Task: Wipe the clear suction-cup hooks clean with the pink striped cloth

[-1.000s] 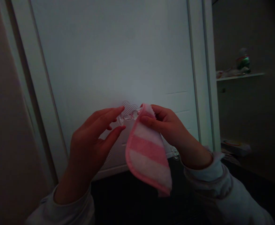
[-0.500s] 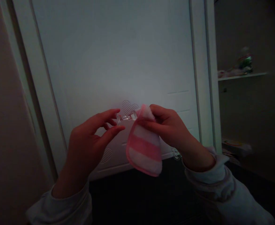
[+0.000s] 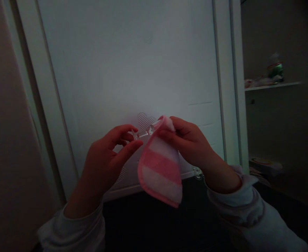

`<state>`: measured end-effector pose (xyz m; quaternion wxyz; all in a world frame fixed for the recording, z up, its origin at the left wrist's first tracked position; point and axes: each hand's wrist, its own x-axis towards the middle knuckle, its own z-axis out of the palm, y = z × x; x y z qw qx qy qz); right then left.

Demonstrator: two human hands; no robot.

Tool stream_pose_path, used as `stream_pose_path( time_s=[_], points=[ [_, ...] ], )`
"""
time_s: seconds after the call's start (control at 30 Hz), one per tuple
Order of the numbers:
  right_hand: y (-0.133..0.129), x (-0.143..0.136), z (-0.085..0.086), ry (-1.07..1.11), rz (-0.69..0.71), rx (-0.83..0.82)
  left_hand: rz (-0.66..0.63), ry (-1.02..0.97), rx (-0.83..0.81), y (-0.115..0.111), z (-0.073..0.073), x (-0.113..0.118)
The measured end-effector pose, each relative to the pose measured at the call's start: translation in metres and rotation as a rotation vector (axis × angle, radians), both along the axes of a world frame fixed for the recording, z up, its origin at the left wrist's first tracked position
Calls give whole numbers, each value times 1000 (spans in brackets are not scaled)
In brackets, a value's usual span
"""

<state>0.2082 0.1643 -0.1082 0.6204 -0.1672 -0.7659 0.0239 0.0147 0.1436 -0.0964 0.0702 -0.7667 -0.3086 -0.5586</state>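
A clear stemmed glass (image 3: 143,134) is held sideways in front of me. My left hand (image 3: 114,148) pinches its round foot between thumb and fingers. Around the other end, my right hand (image 3: 186,138) grips a pink-and-white striped cloth (image 3: 161,162). That end of the glass goes in under the cloth, so most of it is hidden. The cloth's lower part hangs loose below my right fingers.
Past my right wrist, another clear glass piece (image 3: 198,173) lies at the edge of the dark surface (image 3: 156,224). Behind stands a white panelled door (image 3: 127,63) with heart patterns. A shelf (image 3: 272,86) at right carries a jar (image 3: 276,71) and small items.
My left hand and the glass's foot have shifted slightly right, toward the cloth. The cloth has turned a little, and its hanging part reaches lower and further left.
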Motion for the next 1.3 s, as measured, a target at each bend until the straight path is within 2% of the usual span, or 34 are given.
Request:
stream_pose_path(
  time_s=[0.23, 0.5, 0.7, 0.93, 1.1, 1.3],
  points=[
    [0, 1, 2, -38, -34, 190, -53, -7, -28, 7, 0, -3],
    [1, -1, 3, -66, -94, 262, -131, -73, -59, 6, 2, -1],
    [0, -2, 3, -77, -129, 259, -244, -119, -121, 6, 4, 1],
    [1, -1, 3, -40, -128, 249, -271, 27, -161, 8, 1, 4],
    [3, 0, 2, -18, -86, 213, -377, -9, -214, 9, -2, 8],
    [6, 1, 1, -37, -16, 230, -449, -73, -190, 13, -1, 7]
  ],
)
